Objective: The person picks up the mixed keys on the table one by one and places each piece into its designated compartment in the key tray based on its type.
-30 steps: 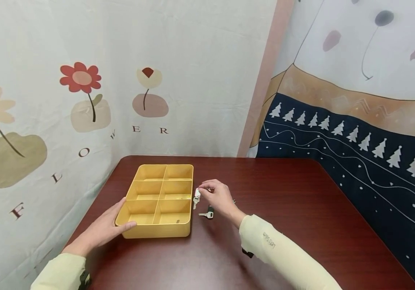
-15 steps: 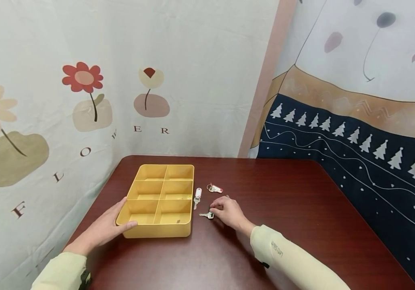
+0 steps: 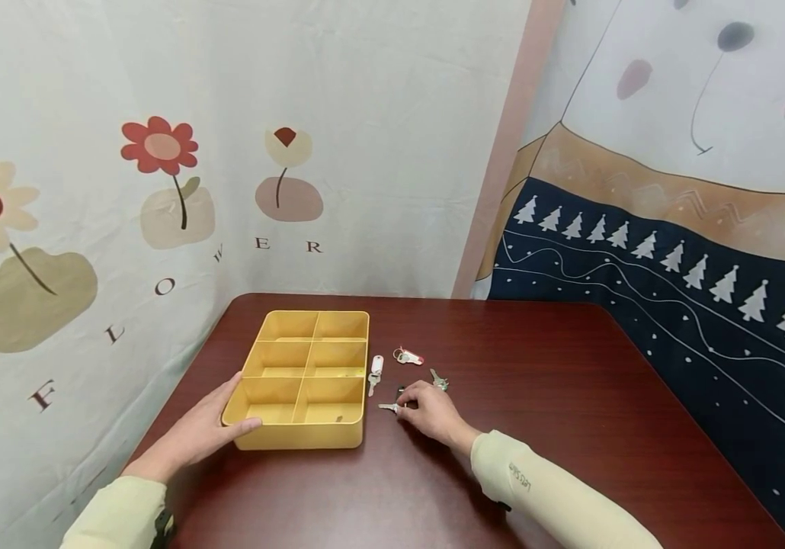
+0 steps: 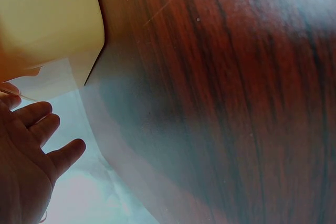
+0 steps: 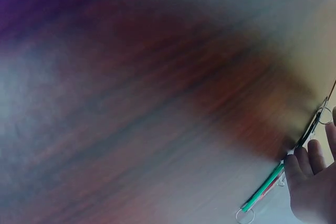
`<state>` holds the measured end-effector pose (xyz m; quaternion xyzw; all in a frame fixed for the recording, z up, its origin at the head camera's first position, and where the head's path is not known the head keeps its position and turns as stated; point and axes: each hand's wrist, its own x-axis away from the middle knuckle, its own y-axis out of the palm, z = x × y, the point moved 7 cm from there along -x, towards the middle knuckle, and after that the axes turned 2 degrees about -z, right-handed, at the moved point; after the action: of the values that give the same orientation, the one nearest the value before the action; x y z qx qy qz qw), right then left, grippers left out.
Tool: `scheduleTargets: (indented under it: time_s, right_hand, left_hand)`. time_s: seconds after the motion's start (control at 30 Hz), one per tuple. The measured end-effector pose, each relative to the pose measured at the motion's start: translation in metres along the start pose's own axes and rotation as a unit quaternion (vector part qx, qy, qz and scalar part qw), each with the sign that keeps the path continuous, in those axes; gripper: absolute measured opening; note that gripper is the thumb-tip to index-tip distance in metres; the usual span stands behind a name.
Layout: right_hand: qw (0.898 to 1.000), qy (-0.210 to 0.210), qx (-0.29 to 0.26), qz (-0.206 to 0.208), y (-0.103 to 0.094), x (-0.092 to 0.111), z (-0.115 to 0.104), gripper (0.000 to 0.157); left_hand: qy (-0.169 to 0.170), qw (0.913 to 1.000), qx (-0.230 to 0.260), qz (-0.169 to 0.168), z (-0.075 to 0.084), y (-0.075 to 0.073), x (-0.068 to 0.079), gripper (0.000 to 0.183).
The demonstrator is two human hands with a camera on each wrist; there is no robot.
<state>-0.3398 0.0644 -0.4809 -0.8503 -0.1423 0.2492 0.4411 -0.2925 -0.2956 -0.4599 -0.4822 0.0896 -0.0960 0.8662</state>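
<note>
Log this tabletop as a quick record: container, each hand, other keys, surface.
Container: yellow box, six compartments
Left hand: holds the box's near left corner, thumb at the near rim
Right hand: fingers at the nearest key; whether pinched is unclear
Other keys: white-tagged key right of the box; red-and-white-tagged key farther back; metal key just beyond the right hand
Surface: dark red-brown table

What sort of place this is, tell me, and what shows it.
Most likely an indoor corner set up for tabletop work: a dark reddish table stands before a flower-printed backdrop and a tree-printed backdrop. The wider room is out of view.
</note>
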Motion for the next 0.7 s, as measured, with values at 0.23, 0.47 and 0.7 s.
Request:
scheduleTargets:
  time_s: [0.23, 0.47, 0.7]
  right_hand:
    - [1.000, 0.002, 0.017, 0.006, 0.0010, -0.0005, 0.0003, 0.004]
    - [1.000, 0.002, 0.029, 0.004, 0.0012, -0.0014, 0.0010, 0.004]
    - [1.000, 0.010, 0.018, 0.020, -0.0025, -0.0043, 0.0008, 0.006]
  left_hand:
    - [0.004, 1.0000, -0.003, 0.002, 0.0006, 0.0002, 0.0000, 0.104]
    - [0.006, 1.0000, -0.002, 0.003, 0.0013, 0.0000, -0.0005, 0.104]
    - [0.006, 1.0000, -0.002, 0.005, 0.0011, -0.0007, -0.0011, 0.104]
